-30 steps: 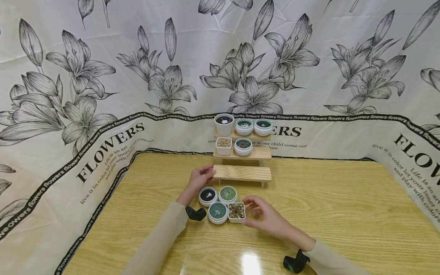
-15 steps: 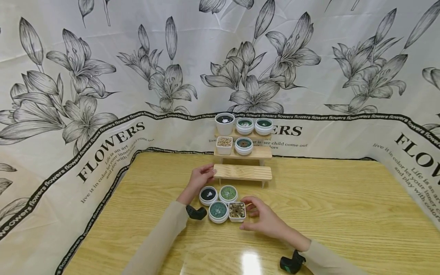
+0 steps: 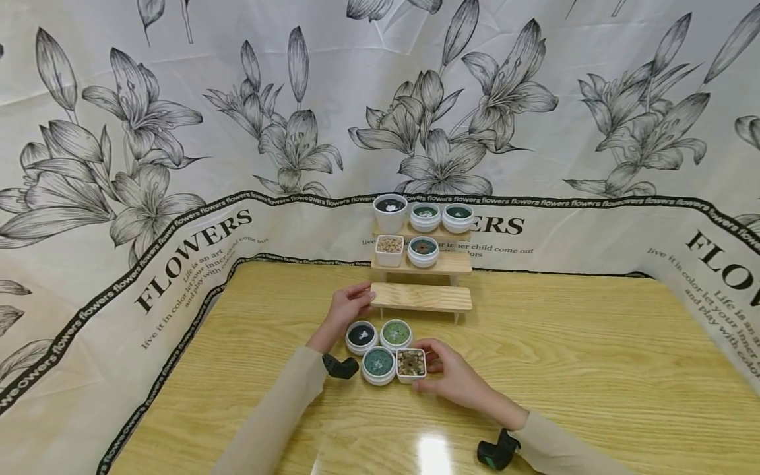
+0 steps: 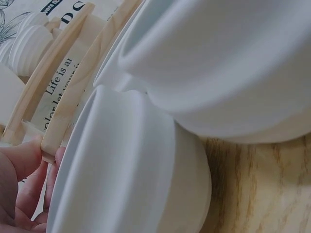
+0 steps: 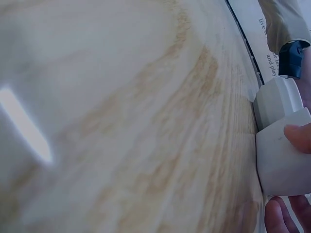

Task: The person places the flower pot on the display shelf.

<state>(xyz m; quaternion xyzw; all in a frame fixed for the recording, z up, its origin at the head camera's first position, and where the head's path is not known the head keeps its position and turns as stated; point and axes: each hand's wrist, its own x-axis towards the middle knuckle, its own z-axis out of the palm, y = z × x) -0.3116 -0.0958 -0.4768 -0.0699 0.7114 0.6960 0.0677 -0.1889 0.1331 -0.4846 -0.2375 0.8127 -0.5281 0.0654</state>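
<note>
My left hand (image 3: pixel 343 310) pinches the left end of the lowest wooden shelf (image 3: pixel 423 297), its thumb at the board's edge and its fingers below in the left wrist view. My right hand (image 3: pixel 456 377) reaches round a square white pot (image 3: pixel 411 379) of brown pebbles, thumb at the front side and fingers at the back. In the right wrist view the thumb overlaps this pot (image 5: pixel 279 155). Against it, on the table, stand a round pot with teal filling (image 3: pixel 379 362), one with green filling (image 3: pixel 396 333) and one with dark filling (image 3: pixel 361 335).
Behind the lowest shelf, two higher shelves carry white pots: a square pebble pot (image 3: pixel 389 251) and a round one (image 3: pixel 423 253) on the middle shelf (image 3: pixel 456 264), a tall pot (image 3: pixel 390 216) and two round ones on top. A flower-printed cloth (image 3: pixel 309 227) hangs behind the table (image 3: pixel 564 343).
My right hand has shifted a little left and closed in on the square pot. The left hand keeps its place at the shelf end.
</note>
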